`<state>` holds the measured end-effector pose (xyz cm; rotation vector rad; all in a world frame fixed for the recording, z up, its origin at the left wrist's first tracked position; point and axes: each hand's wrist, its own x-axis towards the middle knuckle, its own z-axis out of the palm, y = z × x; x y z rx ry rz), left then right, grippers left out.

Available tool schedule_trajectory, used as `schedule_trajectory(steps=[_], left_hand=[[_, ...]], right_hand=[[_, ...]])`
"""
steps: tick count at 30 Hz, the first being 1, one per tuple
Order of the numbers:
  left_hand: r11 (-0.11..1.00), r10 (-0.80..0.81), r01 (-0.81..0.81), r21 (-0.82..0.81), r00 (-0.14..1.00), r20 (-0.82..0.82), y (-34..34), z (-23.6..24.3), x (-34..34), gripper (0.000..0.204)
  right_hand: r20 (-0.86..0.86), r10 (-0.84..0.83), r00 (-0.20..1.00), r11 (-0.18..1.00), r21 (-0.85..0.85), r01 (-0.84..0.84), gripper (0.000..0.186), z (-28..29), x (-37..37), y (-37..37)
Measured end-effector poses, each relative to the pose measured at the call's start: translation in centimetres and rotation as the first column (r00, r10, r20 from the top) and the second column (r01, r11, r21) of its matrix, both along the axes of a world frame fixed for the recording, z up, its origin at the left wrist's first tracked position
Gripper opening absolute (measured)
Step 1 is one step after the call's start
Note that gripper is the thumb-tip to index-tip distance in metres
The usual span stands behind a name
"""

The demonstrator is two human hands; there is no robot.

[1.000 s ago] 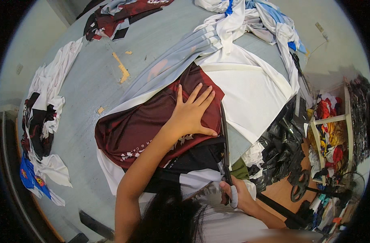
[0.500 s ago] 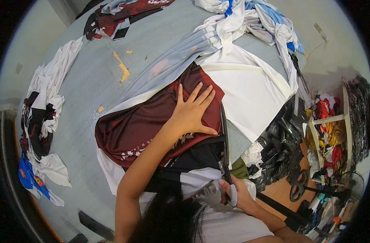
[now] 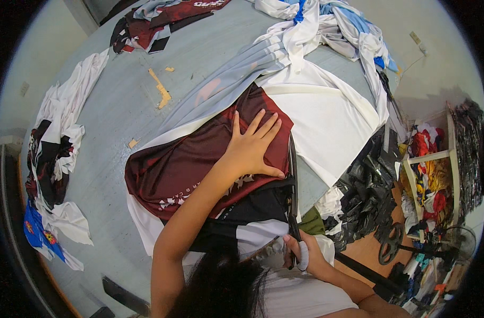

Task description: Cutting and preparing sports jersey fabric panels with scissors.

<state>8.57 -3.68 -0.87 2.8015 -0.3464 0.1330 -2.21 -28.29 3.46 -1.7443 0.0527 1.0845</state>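
My left hand (image 3: 250, 151) lies flat with fingers spread on a dark red printed jersey fabric piece (image 3: 183, 164), pressing it to the table. Black and white fabric (image 3: 258, 209) shows below the red part, with white cloth underneath. At the right edge of the red piece, my right hand (image 3: 313, 257) grips a pair of long dark scissors (image 3: 293, 196). Their blades run along that edge, pointing away from me, and a pale wrap covers part of the handle. Dark hair hides some of the near fabric.
The grey table (image 3: 120, 106) carries white fabric (image 3: 327, 116) beyond the red piece and a blue-white heap (image 3: 348, 26) at the far right. More scraps (image 3: 56, 159) lie along the left edge. Black plastic bags (image 3: 364, 196) and a cloth-filled shelf (image 3: 433, 156) stand right.
My right hand and the scissors' handle have shifted very slightly left. The left hand and the red fabric look practically the same.
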Motion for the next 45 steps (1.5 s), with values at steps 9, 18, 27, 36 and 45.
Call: schedule_trajectory(steps=[9, 18, 27, 36, 45], left_hand=[[1.0, -0.001, 0.001, 0.007, 1.0, -0.009, 0.0, 0.1, 0.0, 0.117], [1.0, -0.004, 0.004, 0.004, 1.0, -0.012, 0.1, 0.1, 0.0, 0.117], [1.0, -0.015, 0.015, 0.017, 1.0, -0.025, 0.2, 0.1, 0.0, 0.114], [0.999, -0.031, 0.032, 0.01, 0.999, -0.038, 0.2, 0.2, 0.0, 0.113], [0.999, -0.042, 0.042, 0.003, 0.999, -0.034, 0.2, 0.4, -0.1, 0.108]], right_hand=[[-0.001, -0.002, 1.0, 0.999, 0.046, 0.002, 0.03, 0.0, -0.1, 0.1], [-0.173, -0.071, 0.982, 0.986, 0.139, 0.095, 0.036, 1.1, 0.4, 0.5], [-0.344, -0.111, 0.932, 0.968, 0.176, 0.18, 0.044, 1.8, 1.8, 2.2], [-0.409, -0.077, 0.909, 0.951, 0.243, 0.19, 0.045, 0.9, 2.8, 4.9], [-0.331, -0.128, 0.935, 0.914, 0.326, 0.241, 0.051, 1.0, 2.4, 6.5]])
